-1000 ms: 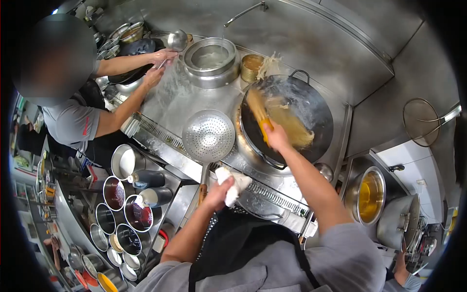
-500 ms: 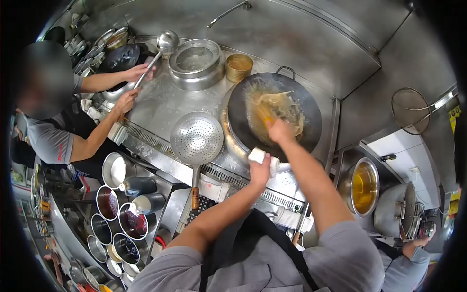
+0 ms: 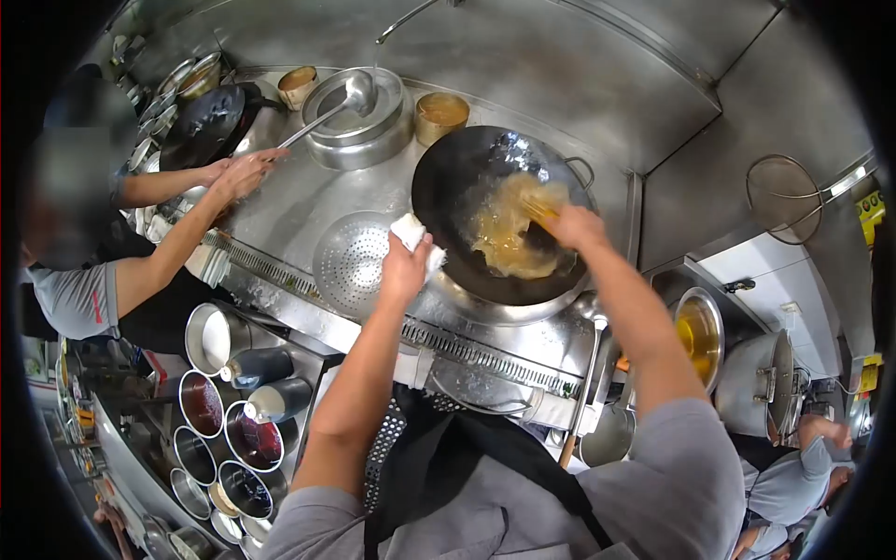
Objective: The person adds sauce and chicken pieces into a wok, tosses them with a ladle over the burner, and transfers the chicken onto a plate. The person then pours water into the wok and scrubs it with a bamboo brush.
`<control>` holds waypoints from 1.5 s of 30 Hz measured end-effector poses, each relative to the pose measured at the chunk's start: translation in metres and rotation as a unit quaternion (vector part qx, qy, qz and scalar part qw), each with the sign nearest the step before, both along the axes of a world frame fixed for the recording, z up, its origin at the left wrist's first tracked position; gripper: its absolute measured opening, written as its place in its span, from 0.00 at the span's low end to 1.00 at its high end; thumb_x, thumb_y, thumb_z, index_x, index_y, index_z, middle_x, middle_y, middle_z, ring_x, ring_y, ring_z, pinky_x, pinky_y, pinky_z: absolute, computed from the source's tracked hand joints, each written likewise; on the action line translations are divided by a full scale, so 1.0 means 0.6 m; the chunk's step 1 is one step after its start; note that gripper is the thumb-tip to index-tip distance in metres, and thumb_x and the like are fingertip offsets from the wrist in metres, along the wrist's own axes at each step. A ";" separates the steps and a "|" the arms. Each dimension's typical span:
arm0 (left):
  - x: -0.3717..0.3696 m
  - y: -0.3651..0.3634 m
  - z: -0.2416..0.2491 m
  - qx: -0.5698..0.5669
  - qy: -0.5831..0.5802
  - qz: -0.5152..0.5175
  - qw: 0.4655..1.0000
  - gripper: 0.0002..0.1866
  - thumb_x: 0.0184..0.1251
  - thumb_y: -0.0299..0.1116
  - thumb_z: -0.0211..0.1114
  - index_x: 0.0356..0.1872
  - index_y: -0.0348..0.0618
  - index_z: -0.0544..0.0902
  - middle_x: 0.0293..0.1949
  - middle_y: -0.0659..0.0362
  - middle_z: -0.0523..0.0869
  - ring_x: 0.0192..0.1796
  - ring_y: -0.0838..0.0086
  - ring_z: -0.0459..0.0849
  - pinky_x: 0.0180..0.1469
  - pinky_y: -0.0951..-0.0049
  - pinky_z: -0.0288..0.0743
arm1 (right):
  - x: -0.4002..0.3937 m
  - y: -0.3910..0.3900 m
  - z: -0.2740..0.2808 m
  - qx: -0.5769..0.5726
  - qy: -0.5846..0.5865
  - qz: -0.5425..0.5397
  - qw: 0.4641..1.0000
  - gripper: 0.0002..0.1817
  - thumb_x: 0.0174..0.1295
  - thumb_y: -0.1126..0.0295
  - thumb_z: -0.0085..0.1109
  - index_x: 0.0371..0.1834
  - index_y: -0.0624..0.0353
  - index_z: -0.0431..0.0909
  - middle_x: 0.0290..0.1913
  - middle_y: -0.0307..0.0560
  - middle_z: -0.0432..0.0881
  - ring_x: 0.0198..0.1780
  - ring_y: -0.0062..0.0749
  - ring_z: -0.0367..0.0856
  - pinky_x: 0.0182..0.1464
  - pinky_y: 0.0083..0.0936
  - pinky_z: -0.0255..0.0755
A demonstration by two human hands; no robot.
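A large dark wok sits tilted on the range, brownish liquid swirling inside it. My right hand is closed around a yellowish bamboo brush, whose bristles are in the liquid and blurred. At the wok's left rim, my left hand is wrapped round a folded white cloth; whether a wok handle lies under the cloth is hidden. A perforated strainer rests on the steel beside my left hand, partly covered by it.
A co-worker's hands hold a ladle over a lidded steel pot. Round tins stand behind. Seasoning pots and bottles are at lower left. Another ladle, an oil basin and a hanging sieve are right.
My left hand and cloth have moved left and up, and the wok has turned and tilted with its loop handle now further right. The brush has shifted right. The co-worker's ladle has moved over the pot.
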State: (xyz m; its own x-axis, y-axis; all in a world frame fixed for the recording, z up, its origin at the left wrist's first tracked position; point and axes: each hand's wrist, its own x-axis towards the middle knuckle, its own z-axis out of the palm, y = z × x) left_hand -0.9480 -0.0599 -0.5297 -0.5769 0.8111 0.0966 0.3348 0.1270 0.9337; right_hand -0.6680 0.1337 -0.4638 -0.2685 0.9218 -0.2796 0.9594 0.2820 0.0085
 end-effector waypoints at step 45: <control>0.007 0.018 0.051 -0.183 0.015 -0.044 0.982 0.31 0.57 0.34 0.66 0.55 0.25 0.61 0.42 0.28 0.83 0.48 0.36 0.83 0.55 0.48 0.76 | -0.044 0.007 -0.029 0.053 0.005 -0.022 0.998 0.26 0.69 0.49 0.50 0.66 0.47 0.72 0.44 0.57 0.87 0.47 0.54 0.85 0.49 0.49 0.78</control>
State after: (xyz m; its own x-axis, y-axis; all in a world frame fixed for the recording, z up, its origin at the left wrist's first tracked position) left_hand -0.9440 -0.0491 -0.4991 -0.5044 0.8410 -0.1956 0.3858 0.4222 0.8203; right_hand -0.6945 0.1377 -0.4812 -0.2292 0.9571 -0.1771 0.9710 0.2375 0.0269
